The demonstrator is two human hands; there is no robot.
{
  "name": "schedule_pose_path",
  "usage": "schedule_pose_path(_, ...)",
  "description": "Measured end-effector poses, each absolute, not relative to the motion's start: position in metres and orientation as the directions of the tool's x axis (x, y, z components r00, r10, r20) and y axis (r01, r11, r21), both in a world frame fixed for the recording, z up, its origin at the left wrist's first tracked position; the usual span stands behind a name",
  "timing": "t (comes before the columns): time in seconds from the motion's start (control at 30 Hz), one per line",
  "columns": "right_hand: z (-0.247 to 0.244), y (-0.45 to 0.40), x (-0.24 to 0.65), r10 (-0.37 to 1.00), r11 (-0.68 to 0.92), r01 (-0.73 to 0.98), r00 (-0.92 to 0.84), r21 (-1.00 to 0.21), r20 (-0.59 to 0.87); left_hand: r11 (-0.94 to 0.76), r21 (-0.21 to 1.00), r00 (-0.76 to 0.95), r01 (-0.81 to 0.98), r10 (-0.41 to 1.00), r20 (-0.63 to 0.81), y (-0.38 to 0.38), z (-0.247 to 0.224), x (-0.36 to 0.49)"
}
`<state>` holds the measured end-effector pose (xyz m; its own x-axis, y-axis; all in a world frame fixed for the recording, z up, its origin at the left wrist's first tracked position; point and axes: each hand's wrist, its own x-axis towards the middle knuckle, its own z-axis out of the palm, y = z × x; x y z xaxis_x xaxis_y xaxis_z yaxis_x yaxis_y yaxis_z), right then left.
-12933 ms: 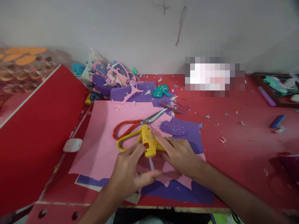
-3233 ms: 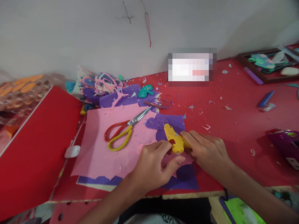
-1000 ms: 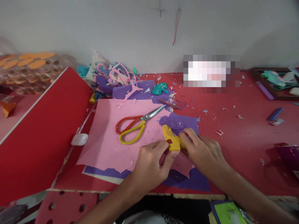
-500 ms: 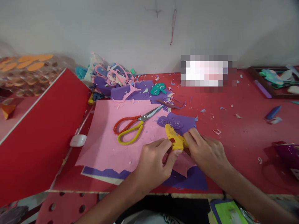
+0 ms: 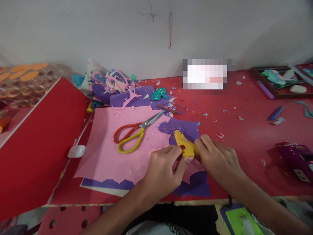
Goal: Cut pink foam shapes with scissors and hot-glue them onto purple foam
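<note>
Both hands are closed on a yellow hot glue gun (image 5: pixel 187 145) in the head view. My left hand (image 5: pixel 165 169) pinches its rear end between thumb and fingers. Around its handle, on the right, curl the fingers of my right hand (image 5: pixel 217 156). The gun's nozzle side points away from me, close to a purple foam cutout (image 5: pixel 171 128) with shiny glue lines on it. That cutout rests partly on pink foam sheet (image 5: pixel 102 140) and partly on purple foam (image 5: pixel 193 129). Scissors (image 5: pixel 144 125) with one red and one yellow handle lie spread on the pink sheet.
Foam scraps (image 5: pixel 110 81) are heaped at the back left, beside a teal cutout (image 5: pixel 159 94). A red board (image 5: pixel 44 143) leans at left, near a white earbud case (image 5: pixel 76 151). A blue pen-like object (image 5: pixel 276 113), a dark frame (image 5: pixel 269 91) and a purple device (image 5: pixel 295 160) lie right.
The camera view has turned slightly right, so the table things appear shifted left. Both hands keep hold of the glue gun, whose tip now overlaps the right part of the purple cutout.
</note>
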<state>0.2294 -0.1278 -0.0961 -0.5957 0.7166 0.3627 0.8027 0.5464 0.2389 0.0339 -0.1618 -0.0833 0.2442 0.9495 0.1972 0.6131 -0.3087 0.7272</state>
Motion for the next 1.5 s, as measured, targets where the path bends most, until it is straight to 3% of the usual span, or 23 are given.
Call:
schedule_pose_path(0.37,-0.097,-0.128,0.234,0.722,0.515,0.814,-0.58,0.268,0.377,-0.296,0.729,0.257,0.617,0.952,0.169,-0.16,-0.088,0.04)
schedule_pose_path(0.87,-0.092,-0.127,0.224,0.725,0.57,0.798,-0.601,0.197,0.336,-0.247,0.705,0.285,0.665,0.956,0.066,-0.17,-0.081,0.022)
schedule_pose_path(1.13,-0.091,-0.128,0.216,0.748,0.547,0.811,-0.586,0.21,0.312,-0.143,0.775,0.225,0.615,0.974,0.001,-0.171,-0.081,0.019)
schedule_pose_path(1.5,-0.093,-0.129,0.215,0.734,0.562,0.805,-0.591,0.189,0.336,-0.134,0.782,0.196,0.609,0.98,0.015,-0.174,-0.079,0.018)
